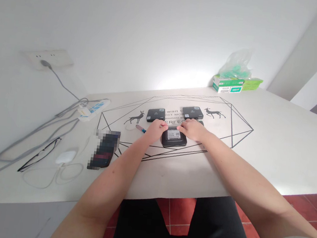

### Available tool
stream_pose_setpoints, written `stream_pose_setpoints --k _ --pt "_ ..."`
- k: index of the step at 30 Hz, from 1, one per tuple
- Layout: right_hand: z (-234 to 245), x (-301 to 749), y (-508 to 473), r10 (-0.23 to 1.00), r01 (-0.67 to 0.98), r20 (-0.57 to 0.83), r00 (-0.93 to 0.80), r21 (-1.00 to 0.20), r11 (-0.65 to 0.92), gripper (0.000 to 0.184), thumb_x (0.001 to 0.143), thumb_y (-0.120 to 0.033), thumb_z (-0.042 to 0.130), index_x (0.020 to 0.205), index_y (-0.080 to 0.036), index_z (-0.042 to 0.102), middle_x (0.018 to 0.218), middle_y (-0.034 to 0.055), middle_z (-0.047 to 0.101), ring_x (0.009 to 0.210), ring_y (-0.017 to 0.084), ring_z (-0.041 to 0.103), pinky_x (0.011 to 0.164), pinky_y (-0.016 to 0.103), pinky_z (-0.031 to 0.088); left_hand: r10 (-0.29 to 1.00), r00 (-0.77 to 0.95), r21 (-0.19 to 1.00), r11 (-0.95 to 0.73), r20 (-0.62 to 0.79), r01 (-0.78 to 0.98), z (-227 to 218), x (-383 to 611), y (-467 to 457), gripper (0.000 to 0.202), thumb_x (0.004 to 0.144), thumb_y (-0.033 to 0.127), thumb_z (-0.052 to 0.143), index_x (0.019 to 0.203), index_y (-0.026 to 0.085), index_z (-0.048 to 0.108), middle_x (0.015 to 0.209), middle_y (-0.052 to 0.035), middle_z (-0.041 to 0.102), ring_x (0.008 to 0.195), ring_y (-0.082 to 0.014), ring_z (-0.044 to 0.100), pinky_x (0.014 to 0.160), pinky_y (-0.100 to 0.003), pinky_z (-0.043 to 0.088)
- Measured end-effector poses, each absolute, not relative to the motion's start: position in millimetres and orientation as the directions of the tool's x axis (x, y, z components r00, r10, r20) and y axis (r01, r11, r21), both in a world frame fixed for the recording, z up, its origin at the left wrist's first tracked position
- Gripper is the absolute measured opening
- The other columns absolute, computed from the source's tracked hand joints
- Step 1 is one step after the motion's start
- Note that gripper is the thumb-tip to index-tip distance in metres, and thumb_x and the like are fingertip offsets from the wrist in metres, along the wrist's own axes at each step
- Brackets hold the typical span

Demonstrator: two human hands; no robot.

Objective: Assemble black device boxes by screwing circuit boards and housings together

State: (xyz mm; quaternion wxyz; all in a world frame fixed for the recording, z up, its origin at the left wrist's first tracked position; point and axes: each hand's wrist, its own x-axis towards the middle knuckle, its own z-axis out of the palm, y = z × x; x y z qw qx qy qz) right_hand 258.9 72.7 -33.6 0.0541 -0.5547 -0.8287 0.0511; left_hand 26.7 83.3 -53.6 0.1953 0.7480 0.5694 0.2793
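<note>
A flat black box (173, 143) with a white printed label lies in front of me, its labelled side up. At its far left corner is my left hand (157, 130), thumb and fingers closed. My right hand (194, 130) grips the far right corner, thumb on the near side and fingers curled beyond. The hands partly cover the box's far edge. Two similar black boxes, one to the left (155, 115) and one to the right (193, 112), sit just behind. A small tool with a pinkish and blue handle (140, 129) lies beside my left hand.
On the left are a blurred-out phone (105, 151), a white earbud case (65, 157) with a cable, glasses (40, 154) and a power strip (96, 109). Green-and-white cartons (227, 85) under a plastic bag (237, 65) stand at the back right against the wall.
</note>
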Motion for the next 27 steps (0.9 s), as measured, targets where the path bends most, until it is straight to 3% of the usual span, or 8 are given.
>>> stream_pose_setpoints --k 8,14,24,27 --pt "-33.4 258.6 72.6 0.924 0.91 0.025 -0.382 -0.161 0.381 0.072 0.11 -0.068 0.025 0.117 -0.017 0.076 0.13 0.0191 0.072 0.128 0.035 0.064 0.11 0.044 0.047 0.957 0.22 0.602 -0.291 0.192 0.743 -53.1 27.2 82.1 0.013 0.099 0.019 0.064 0.092 0.02 0.074 0.105 -0.0045 0.072 0.095 -0.0233 0.067 0.092 -0.036 0.055" --pt "-30.5 258.0 70.4 0.93 0.916 0.003 -0.368 -0.169 0.363 0.071 0.109 -0.068 0.026 0.126 -0.019 0.075 0.136 0.0191 0.069 0.133 0.036 0.061 0.109 0.044 0.049 0.949 0.23 0.577 -0.314 0.217 0.754 -51.7 28.4 83.1 0.013 0.098 0.017 0.064 0.089 0.019 0.074 0.106 -0.0053 0.071 0.099 -0.0235 0.067 0.097 -0.036 0.054" --pt "-31.3 258.8 70.2 0.929 0.916 0.011 -0.37 -0.164 0.367 0.065 0.111 -0.062 0.028 0.123 -0.018 0.075 0.137 0.0196 0.068 0.131 0.037 0.063 0.11 0.046 0.048 0.948 0.252 0.573 -0.32 0.196 0.754 -51.9 21.0 85.0 0.013 0.097 0.024 0.068 0.092 0.021 0.08 0.11 -0.0046 0.075 0.093 -0.0221 0.07 0.093 -0.034 0.056" --pt "-29.6 258.4 69.0 0.931 0.918 -0.004 -0.364 -0.172 0.358 0.067 0.111 -0.062 0.026 0.123 -0.018 0.074 0.138 0.0193 0.068 0.134 0.038 0.061 0.11 0.047 0.048 0.954 0.239 0.562 -0.3 0.182 0.771 -52.7 19.8 85.8 0.018 0.096 0.018 0.063 0.097 0.022 0.08 0.114 -0.0035 0.077 0.094 -0.0215 0.071 0.091 -0.032 0.057"
